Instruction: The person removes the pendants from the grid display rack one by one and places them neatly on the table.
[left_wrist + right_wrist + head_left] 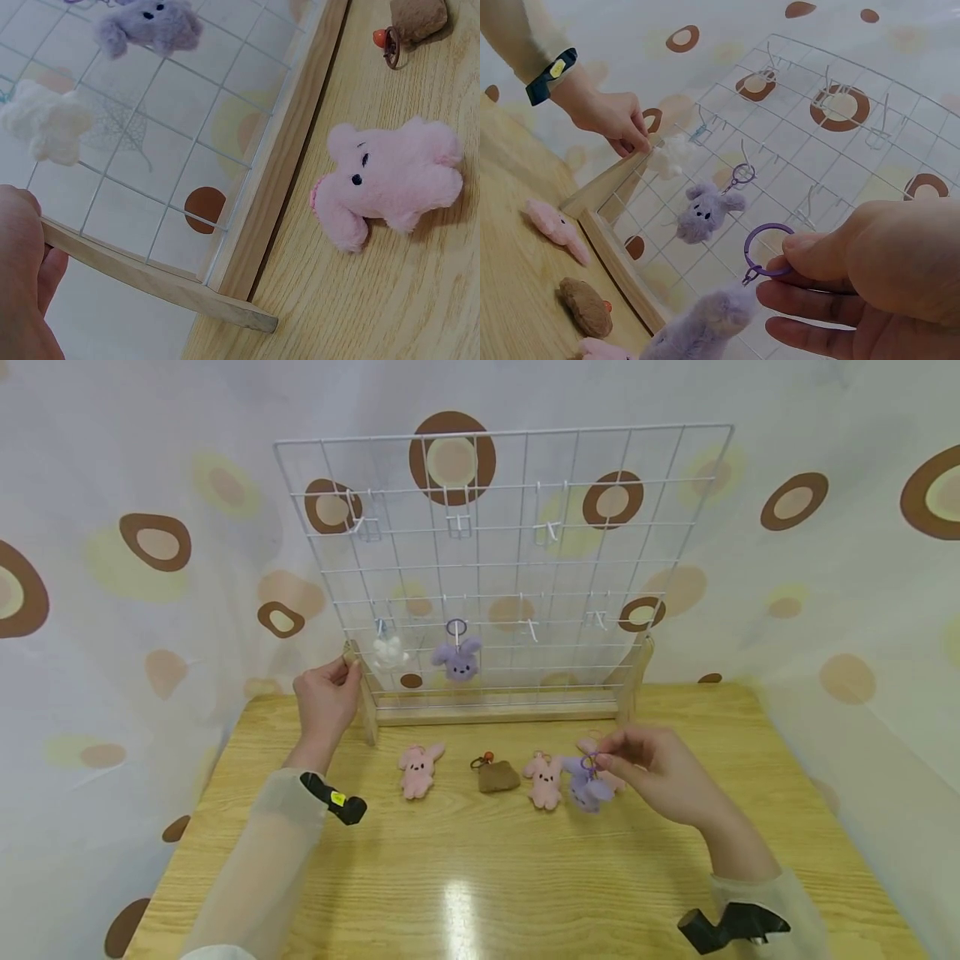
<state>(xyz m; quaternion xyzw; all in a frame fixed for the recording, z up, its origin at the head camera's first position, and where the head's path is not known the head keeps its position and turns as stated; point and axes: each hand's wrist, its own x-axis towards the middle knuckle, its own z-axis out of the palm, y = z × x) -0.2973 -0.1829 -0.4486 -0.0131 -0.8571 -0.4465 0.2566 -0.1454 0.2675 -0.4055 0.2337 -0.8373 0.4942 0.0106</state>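
My right hand (660,772) pinches the purple ring (769,250) of a plush bunny keychain between thumb and fingers. The purple bunny (587,787) dangles from that ring, overlapping a pink plush keychain (615,779) behind it in the head view. At the rack's left end, my left hand (328,702) grips the top of the wooden side stand (161,281). On lower hooks of the white wire grid rack (502,564) hang a white fluffy plush (390,653) and another purple bunny keychain (457,660), the second from a purple ring.
Along the wooden table (420,868), in front of the rack, lie a pink bunny (417,771), a brown plush (498,777) with a ring and red bead, and another pink bunny (544,781). Bare hooks (531,628) stick out from the grid. Patterned cloth (810,602) stands behind.
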